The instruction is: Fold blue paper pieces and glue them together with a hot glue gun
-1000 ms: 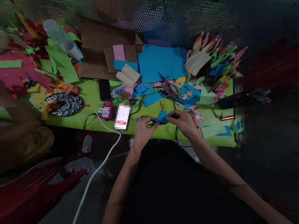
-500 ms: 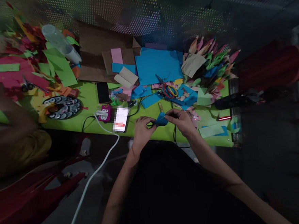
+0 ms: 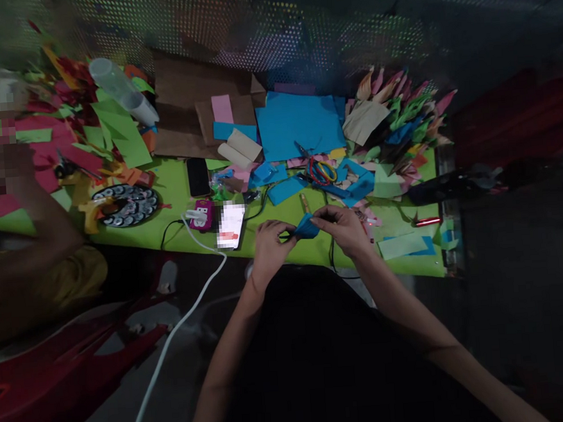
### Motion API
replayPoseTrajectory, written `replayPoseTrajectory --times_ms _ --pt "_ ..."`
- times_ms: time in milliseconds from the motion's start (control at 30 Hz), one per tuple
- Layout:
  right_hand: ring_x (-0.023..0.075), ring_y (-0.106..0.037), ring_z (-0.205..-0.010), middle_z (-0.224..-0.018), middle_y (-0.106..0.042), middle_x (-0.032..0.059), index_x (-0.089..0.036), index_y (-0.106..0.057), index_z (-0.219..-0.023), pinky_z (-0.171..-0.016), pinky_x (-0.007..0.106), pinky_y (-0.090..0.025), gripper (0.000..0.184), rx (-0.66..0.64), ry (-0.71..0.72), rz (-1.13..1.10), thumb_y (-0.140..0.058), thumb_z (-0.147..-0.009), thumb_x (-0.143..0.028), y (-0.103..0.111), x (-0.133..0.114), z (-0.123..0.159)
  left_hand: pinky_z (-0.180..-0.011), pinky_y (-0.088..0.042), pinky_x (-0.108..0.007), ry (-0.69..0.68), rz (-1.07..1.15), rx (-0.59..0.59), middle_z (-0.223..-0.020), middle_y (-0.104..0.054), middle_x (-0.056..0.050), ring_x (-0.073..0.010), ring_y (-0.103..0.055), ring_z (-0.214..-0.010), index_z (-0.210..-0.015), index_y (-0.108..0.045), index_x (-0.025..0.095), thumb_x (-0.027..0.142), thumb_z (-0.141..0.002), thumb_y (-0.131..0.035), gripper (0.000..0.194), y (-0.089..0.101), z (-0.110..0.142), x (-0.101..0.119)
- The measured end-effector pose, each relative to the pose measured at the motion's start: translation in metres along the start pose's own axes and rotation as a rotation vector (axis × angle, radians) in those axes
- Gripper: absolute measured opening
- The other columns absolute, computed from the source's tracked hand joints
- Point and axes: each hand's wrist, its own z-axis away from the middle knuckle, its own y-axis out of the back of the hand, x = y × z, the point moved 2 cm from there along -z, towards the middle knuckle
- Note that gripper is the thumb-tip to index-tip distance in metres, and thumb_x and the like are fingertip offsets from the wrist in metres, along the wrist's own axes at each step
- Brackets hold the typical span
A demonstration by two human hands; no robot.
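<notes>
A small folded piece of blue paper (image 3: 306,227) is held between my two hands over the near edge of the green table. My left hand (image 3: 273,247) pinches its left end, with a thin dark item, too small to name, by the fingers. On the right side, my right hand (image 3: 344,229) grips the paper's edge between thumb and fingertips. Just beyond the paper lies a small yellowish stick-like item (image 3: 305,203). Scissors with red and yellow handles (image 3: 323,169) rest on blue scraps farther back.
Large blue sheets (image 3: 299,125) and brown paper (image 3: 177,102) lie at the back. Folded paper pieces (image 3: 400,119) are bunched at the right. A lit phone (image 3: 231,225), a purple power adapter (image 3: 201,215) and a white cable (image 3: 174,334) are at left, near another person's arm (image 3: 45,208).
The camera view has shifted slightly, so the table's things appear a little farther right. Both hands still hold the blue paper, which is tilted slightly differently.
</notes>
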Motion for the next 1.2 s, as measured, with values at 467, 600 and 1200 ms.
replayPoseTrajectory --times_ms 467,600,1200 --pt "0.0169 -0.055 -0.067 -0.067 -0.063 0.0005 -0.020 -0.068 -0.073 -0.064 0.031 -0.044 0.038 0.003 0.010 0.011 -0.078 -0.066 -0.056 0.0020 -0.0047 0.0004 -0.093 -0.046 -0.041 -0.017 -0.001 0.004 -0.087 -0.076 -0.001 -0.0220 -0.066 -0.093 -0.081 -0.073 0.024 0.013 -0.075 -0.075 0.013 -0.0004 0.0013 0.0072" --pt "0.0169 -0.056 -0.069 -0.070 -0.063 0.0005 -0.020 -0.067 -0.073 -0.065 0.030 -0.044 0.038 0.010 -0.001 0.052 -0.079 -0.066 -0.055 0.0017 -0.0089 -0.0008 -0.093 -0.046 -0.041 -0.030 0.002 0.010 -0.086 -0.076 -0.001 -0.0228 -0.066 -0.093 -0.079 -0.073 0.025 0.014 -0.075 -0.075 0.011 -0.0012 0.0006 0.0070" --pt "0.0157 -0.054 -0.066 -0.068 -0.061 0.0000 -0.019 -0.067 -0.072 -0.062 0.029 -0.043 0.036 -0.048 -0.010 0.002 -0.078 -0.066 -0.053 -0.0021 -0.0050 -0.0027 -0.093 -0.046 -0.041 -0.032 -0.011 0.013 -0.086 -0.077 -0.001 -0.0226 -0.067 -0.093 -0.081 -0.074 0.025 0.015 -0.075 -0.076 0.012 0.0014 0.0002 0.0068"
